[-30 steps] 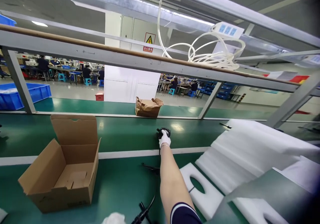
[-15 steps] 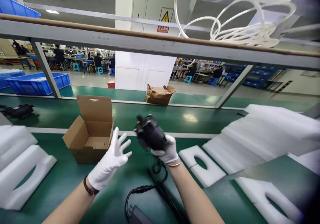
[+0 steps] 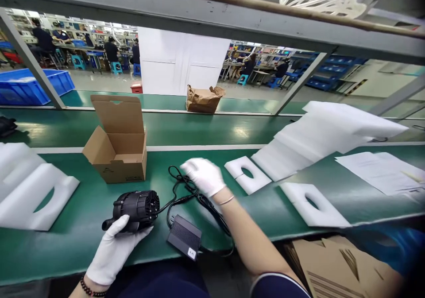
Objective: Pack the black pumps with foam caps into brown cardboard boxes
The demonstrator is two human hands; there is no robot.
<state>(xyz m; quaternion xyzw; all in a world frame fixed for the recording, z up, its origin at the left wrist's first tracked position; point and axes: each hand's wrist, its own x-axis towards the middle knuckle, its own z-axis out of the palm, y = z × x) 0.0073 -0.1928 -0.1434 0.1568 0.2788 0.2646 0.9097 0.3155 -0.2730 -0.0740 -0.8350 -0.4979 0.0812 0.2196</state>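
Observation:
My left hand point(image 3: 114, 247), in a white glove, grips a black pump point(image 3: 136, 209) from below and in front, low over the green bench. The pump has a stubby spout on its left and a ribbed end cap on its right. A black cable point(image 3: 175, 191) runs from it to a bundle of cord. Over this bundle is my gloved right hand point(image 3: 204, 176), blurred, its fingertips hard to make out. A black power adapter point(image 3: 184, 236) with a white label lies near the front edge. Behind the pump stands an open cardboard box point(image 3: 124, 169).
White foam pieces with oval cut-outs lie at left point(image 3: 63, 209) and right point(image 3: 257, 180), beside a fanned stack of foam sheets point(image 3: 292, 143). Papers point(image 3: 378, 169) rest at far right. A crumpled brown paper bag point(image 3: 204, 101) stands at the back, below a shelf beam point(image 3: 212, 17).
The pump has passed from my right hand to my left and come down toward the bench. My right hand has moved to the cord bundle. The view has tilted down.

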